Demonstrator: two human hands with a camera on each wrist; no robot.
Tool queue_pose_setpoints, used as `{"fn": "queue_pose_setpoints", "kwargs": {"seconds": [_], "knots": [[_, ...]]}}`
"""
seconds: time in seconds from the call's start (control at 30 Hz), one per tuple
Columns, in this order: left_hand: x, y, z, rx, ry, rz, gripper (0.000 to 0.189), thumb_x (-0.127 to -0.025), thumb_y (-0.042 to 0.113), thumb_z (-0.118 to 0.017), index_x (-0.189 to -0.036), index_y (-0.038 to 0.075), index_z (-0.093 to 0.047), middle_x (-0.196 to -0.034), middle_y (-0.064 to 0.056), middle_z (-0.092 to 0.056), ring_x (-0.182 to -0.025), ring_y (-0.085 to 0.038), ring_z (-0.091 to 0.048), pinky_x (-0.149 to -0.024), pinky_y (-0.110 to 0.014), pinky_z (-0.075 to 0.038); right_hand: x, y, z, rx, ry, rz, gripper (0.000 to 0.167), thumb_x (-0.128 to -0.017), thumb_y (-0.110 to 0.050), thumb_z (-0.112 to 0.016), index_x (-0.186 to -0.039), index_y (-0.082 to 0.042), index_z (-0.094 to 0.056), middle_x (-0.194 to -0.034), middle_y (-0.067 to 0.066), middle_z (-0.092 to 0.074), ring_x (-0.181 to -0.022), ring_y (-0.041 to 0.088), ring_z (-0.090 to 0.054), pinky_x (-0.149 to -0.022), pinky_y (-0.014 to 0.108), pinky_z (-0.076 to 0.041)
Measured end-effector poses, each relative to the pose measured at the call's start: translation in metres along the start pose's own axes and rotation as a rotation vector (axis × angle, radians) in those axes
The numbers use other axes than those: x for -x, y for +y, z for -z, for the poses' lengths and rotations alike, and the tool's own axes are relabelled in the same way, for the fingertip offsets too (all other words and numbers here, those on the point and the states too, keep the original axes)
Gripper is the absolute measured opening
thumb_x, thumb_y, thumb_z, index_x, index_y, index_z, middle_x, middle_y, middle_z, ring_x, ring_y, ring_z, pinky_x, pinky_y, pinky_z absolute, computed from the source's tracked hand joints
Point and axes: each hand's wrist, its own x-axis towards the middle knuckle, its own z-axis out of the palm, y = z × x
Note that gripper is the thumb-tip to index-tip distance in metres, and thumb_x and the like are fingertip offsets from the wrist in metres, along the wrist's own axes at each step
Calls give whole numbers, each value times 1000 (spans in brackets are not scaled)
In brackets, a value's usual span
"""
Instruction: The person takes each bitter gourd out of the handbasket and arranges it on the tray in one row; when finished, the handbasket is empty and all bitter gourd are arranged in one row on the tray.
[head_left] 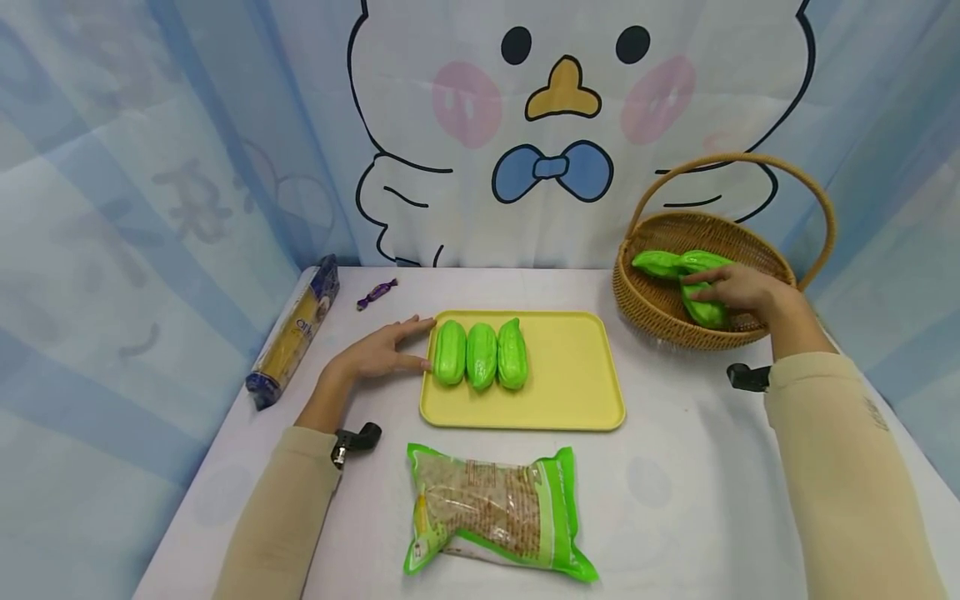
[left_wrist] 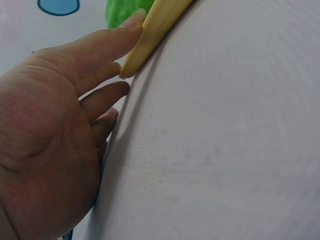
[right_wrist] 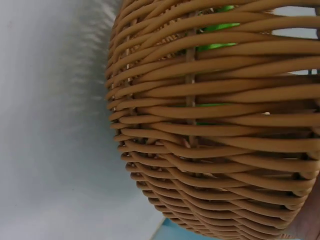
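Note:
My left hand (head_left: 382, 348) rests at the left edge of the yellow tray (head_left: 570, 367), fingers stretched out and thumb against the rim. In the left wrist view the thumb touches the rim beside a bumpy green bitter melon (left_wrist: 120, 12). Three melons, the middle one (head_left: 481, 357) among them, lie side by side on the tray's left half. My right hand (head_left: 742, 292) reaches into the wicker basket (head_left: 660, 321), its fingertips over a bitter melon (head_left: 705, 310); I cannot tell if they grip it. More melons (head_left: 657, 264) lie in the basket. The basket's weave hides most of that hand in the right wrist view.
A green-ended clear bag of brown food (head_left: 495, 512) lies in front of the tray. To the left are a pasta packet (head_left: 296, 333) and a small purple wrapped candy (head_left: 377, 294). The basket's tall handle (head_left: 738, 157) arches up; a printed curtain (head_left: 555, 233) hangs behind the table.

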Motion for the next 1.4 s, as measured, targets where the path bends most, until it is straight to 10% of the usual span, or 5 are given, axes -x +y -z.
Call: {"fn": "queue_pose_setpoints", "kwargs": {"seconds": [0.47,0.8,1.13,1.4], "knots": [[0,-1,-1,-5,1,2,93,-88,52,-81,-164,27,-35,-175,-11,-16,-163,-38,-5,-132,-61,-3,7,-18,-5,-100,85,97,69,-107,-43,-57,-164,-11,-34,-164,35,-25,-121,25,-60,-101,47,-58],[2,2,0,2,3,13,92,-88,51,-81,-164,28,-35,-175,-11,-15,-162,-41,-3,-131,-62,-3,19,-36,-14,-257,259,122,75,-104,-55,-55,-167,-27,-26,-176,13,-8,-157,46,-18,-123,69,-27],[2,0,0,6,2,8,91,-89,49,-80,-164,27,-34,-175,-10,-15,-163,-39,-3,-132,-61,-3,35,-73,-47,-318,464,269,62,-104,-48,-58,-162,-39,-36,-167,12,-30,-134,19,-42,-88,14,-50],[3,2,1,6,-3,22,92,-88,52,-80,-164,29,-34,-176,-10,-14,-162,-41,-2,-131,-62,-4,41,-92,-76,-315,530,421,56,-104,-33,-65,-157,-30,-49,-134,-3,-51,-112,9,-50,-74,9,-54]]}}
